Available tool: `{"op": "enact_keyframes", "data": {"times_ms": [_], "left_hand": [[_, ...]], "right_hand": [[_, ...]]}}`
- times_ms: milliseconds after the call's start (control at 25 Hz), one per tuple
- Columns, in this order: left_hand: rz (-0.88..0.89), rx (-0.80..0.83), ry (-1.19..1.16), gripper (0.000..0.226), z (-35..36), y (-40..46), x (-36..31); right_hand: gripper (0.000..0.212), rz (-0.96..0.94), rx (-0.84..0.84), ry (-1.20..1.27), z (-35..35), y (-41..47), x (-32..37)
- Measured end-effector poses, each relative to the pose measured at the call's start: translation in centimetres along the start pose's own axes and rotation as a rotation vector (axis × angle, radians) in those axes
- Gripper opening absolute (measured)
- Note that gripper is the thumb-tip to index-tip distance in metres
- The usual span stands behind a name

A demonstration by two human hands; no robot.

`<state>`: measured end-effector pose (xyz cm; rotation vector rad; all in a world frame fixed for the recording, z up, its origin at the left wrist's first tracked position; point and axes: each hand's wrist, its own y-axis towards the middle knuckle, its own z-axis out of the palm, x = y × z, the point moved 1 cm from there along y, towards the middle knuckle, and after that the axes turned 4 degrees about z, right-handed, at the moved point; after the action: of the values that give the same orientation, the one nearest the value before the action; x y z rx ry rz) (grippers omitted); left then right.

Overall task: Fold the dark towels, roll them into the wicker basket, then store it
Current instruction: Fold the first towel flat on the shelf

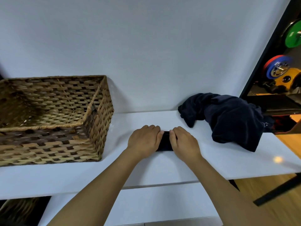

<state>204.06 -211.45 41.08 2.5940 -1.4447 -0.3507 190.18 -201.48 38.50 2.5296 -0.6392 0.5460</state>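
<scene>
The basket [53,118] is tan and brown wicker in a checkered weave. The towel heap [228,121] is dark navy, the roll [166,141] near black, on a white table [146,168]. Green [293,35], red and blue [275,66], and yellow [283,80] discs show at right.

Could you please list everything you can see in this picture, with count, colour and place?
wicker basket: one, brown, on the left of the white surface, nothing visible inside.
rolled towel: one, dark, mid-surface, mostly covered by the hands.
towel pile: count unclear, dark navy, crumpled on the right of the surface.
white surface: one, white, against a white wall.
second wicker basket: one, brown, below the surface at lower left, partly seen.
weight plates: several, green, red, blue, yellow, far right, blurred.
left hand: one, on the towel's left end.
right hand: one, on its right end.
</scene>
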Motion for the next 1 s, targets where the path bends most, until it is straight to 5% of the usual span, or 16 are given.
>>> {"op": "enact_keyframes", "data": {"times_ms": [160,360,680,880,1000], "left_hand": [[0.104,-0.101,0.067,0.053,0.6,-0.3,0.6],[0.039,0.141,0.119,0.066,-0.4,-1.4,-0.3],[-0.139,0.552,-0.386,0.06,-3.5,2.4,1.1],[0.102,0.177,0.054,0.06,-1.0,-0.8,-0.4],[0.009,0.157,0.009,0.051,-1.1,-1.8,-1.6]], "right_hand": [[0.041,0.087,0.064,0.025,-0.8,0.9,0.5],[0.046,0.341,0.289,0.068,-1.5,2.5,0.9],[0.026,0.071,0.079,0.214,-1.7,-0.5,-0.1],[0.041,0.21,0.102,0.167,-1.6,0.0,0.0],[0.043,0.277,0.199,0.227,-1.5,1.2,0.2]]}}
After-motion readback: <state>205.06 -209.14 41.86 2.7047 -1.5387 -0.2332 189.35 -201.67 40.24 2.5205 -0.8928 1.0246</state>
